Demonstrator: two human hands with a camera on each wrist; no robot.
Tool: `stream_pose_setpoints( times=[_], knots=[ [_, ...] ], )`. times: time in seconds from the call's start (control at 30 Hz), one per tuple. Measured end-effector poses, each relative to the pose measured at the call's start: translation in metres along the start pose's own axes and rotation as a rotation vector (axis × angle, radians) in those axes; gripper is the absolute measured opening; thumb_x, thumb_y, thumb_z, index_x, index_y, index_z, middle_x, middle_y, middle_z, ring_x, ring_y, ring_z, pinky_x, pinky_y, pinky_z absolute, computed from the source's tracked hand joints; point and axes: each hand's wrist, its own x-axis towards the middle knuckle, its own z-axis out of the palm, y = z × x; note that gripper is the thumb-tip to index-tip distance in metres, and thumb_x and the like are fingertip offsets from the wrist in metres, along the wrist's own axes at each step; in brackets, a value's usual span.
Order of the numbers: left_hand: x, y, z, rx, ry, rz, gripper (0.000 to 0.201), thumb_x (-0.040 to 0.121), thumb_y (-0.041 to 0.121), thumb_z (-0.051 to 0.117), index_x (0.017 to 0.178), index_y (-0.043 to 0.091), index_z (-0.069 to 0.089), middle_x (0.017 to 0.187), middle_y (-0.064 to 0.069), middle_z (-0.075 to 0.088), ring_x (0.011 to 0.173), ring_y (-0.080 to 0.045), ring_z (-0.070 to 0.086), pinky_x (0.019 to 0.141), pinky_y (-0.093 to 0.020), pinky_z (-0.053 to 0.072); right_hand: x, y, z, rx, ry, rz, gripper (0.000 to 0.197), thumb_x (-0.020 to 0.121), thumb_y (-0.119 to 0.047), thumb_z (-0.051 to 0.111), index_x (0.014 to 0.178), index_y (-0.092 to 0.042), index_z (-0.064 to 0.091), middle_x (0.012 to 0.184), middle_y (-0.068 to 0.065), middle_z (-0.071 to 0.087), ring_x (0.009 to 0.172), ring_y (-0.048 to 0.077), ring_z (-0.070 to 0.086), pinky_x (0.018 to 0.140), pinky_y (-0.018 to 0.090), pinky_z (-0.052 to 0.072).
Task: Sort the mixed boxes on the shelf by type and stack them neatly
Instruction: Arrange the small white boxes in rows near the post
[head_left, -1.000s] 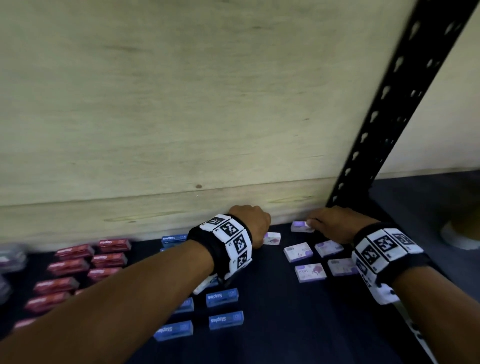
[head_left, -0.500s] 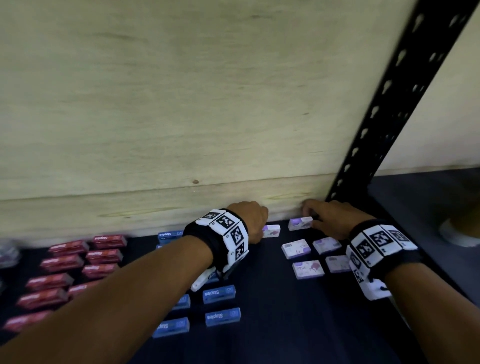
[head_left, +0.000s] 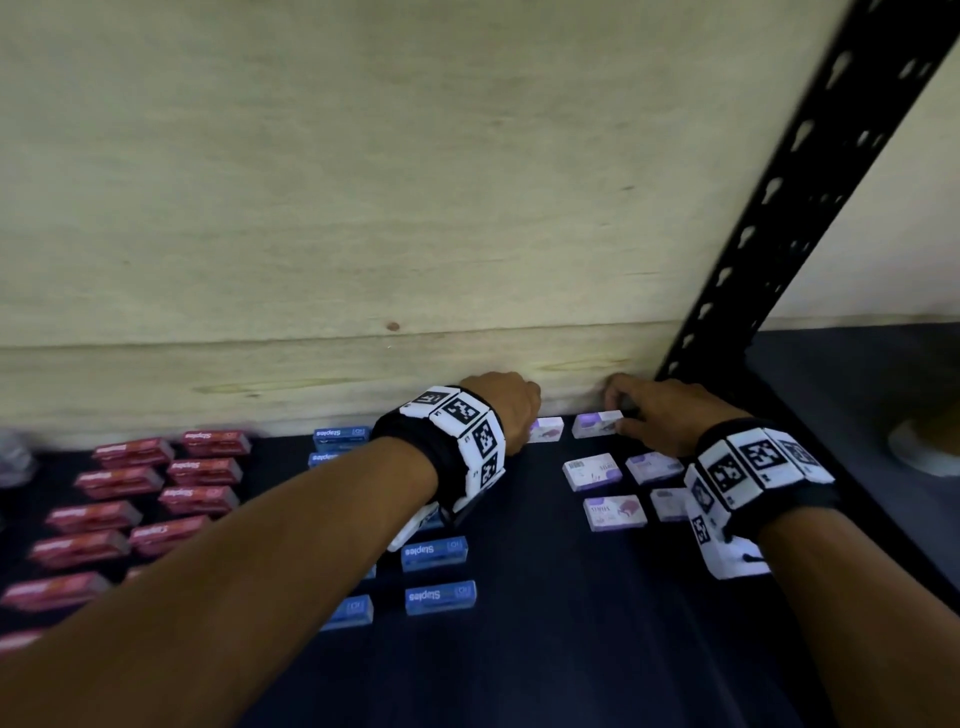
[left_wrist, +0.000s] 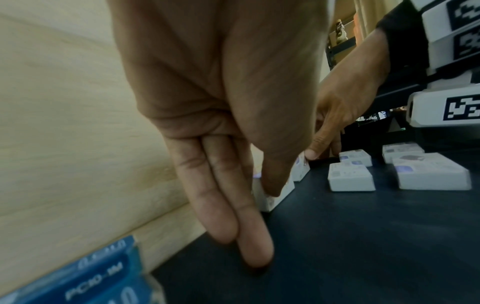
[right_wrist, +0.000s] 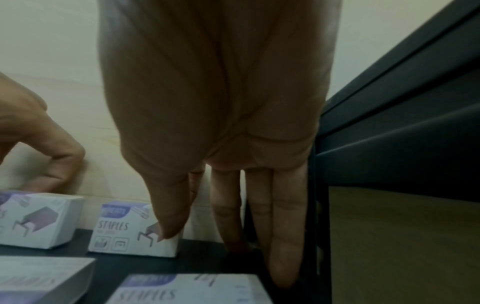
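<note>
At the shelf's (head_left: 597, 649) back edge, the left hand (head_left: 511, 410) pinches 1 white staple box (head_left: 546, 430) while the right hand (head_left: 660, 415) pinches another white box (head_left: 597, 423) just beside it, near the back-right corner.

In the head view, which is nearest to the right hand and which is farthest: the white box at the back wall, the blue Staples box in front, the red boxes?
1. White box, at the back wall: the right hand touches it.
2. Blue Staples box, front middle.
3. Red boxes, far left.
</note>
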Motion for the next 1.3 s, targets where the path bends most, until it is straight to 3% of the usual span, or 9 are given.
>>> stream_pose_setpoints(
  times=[0.33,0.53,0.6,0.67,0.73,0.8,0.93,1.1,1.3],
  knots=[
    [0.002,-0.003,0.004,-0.002,0.016,-0.012,0.03,0.097,0.022,0.053,0.122,0.007,0.048,0.106,-0.007,0.056,0.079,-0.021,0.05,0.063,-0.03,0.039,0.004,0.002,-0.001,-0.01,-0.002,0.004,0.012,0.093,-0.038,0.059,0.102,-0.036,0.051,0.109,-0.003,0.066,0.099,0.023,0.061,0.086,0.031,0.046],
    [-0.002,-0.002,0.002,-0.028,0.013,-0.035,0.036,0.097,0.027,0.054,0.126,0.007,0.045,0.114,-0.008,0.056,0.089,-0.024,0.057,0.064,-0.029,0.04,-0.001,0.006,-0.004,0.055,-0.031,0.032,0.034,0.083,-0.035,0.07,0.104,-0.04,0.044,0.107,-0.005,0.065,0.097,0.022,0.063,0.09,0.036,0.051],
    [-0.006,-0.003,0.0,-0.048,0.012,-0.041,0.038,0.097,0.03,0.055,0.125,0.007,0.044,0.114,-0.009,0.056,0.084,-0.023,0.055,0.064,-0.03,0.04,-0.002,0.009,-0.003,0.075,-0.043,0.075,0.034,0.084,-0.031,0.067,0.106,-0.037,0.041,0.107,-0.003,0.063,0.099,0.022,0.062,0.09,0.035,0.05],
    [-0.011,-0.005,-0.001,-0.047,0.014,-0.039,0.041,0.095,0.033,0.057,0.124,0.007,0.042,0.107,-0.008,0.056,0.078,-0.021,0.051,0.061,-0.03,0.04,-0.003,0.014,-0.003,0.108,-0.071,0.122,0.028,0.083,-0.028,0.064,0.098,-0.034,0.041,0.106,-0.002,0.062,0.1,0.022,0.06,0.09,0.035,0.049],
    [-0.014,-0.006,-0.002,-0.048,0.025,-0.057,0.047,0.092,0.036,0.06,0.124,0.008,0.041,0.09,-0.002,0.052,0.074,-0.021,0.051,0.055,-0.029,0.037,-0.005,0.019,-0.004,0.125,-0.09,0.122,0.023,0.082,-0.023,0.061,0.087,-0.034,0.041,0.11,0.0,0.06,0.103,0.024,0.058,0.092,0.035,0.048],
    [-0.02,-0.005,-0.007,-0.013,0.044,-0.085,0.052,0.089,0.035,0.062,0.127,0.01,0.038,0.082,0.001,0.05,0.074,-0.022,0.054,0.051,-0.027,0.035,-0.01,0.024,-0.006,0.106,-0.1,0.108,0.025,0.084,-0.016,0.06,0.085,-0.036,0.045,0.113,-0.001,0.058,0.106,0.021,0.056,0.091,0.03,0.045],
    [-0.028,0.013,-0.02,0.106,0.051,-0.01,0.04,0.093,0.038,0.055,0.125,0.015,0.048,0.112,-0.004,0.059,0.097,-0.024,0.059,0.066,-0.03,0.037,-0.017,0.029,-0.005,0.078,-0.181,0.061,0.036,0.081,-0.008,0.067,0.091,-0.04,0.052,0.118,-0.005,0.058,0.108,0.016,0.058,0.095,0.03,0.049],
    [-0.027,0.047,-0.016,0.058,0.011,0.102,0.032,0.093,0.045,0.054,0.108,0.018,0.063,0.103,-0.004,0.064,0.079,-0.024,0.053,0.065,-0.03,0.04,-0.021,0.031,-0.003,0.03,-0.194,0.058,0.044,0.075,-0.006,0.078,0.101,-0.032,0.054,0.117,-0.004,0.057,0.108,0.018,0.059,0.091,0.03,0.051],
    [-0.021,0.058,-0.01,0.12,-0.037,0.078,0.027,0.096,0.037,0.05,0.108,0.016,0.062,0.108,-0.005,0.063,0.082,-0.023,0.055,0.069,-0.031,0.039,-0.02,0.032,0.0,0.011,-0.157,0.041,0.047,0.068,-0.015,0.085,0.095,-0.033,0.052,0.116,0.004,0.059,0.102,0.022,0.061,0.087,0.031,0.052]
  ],
)
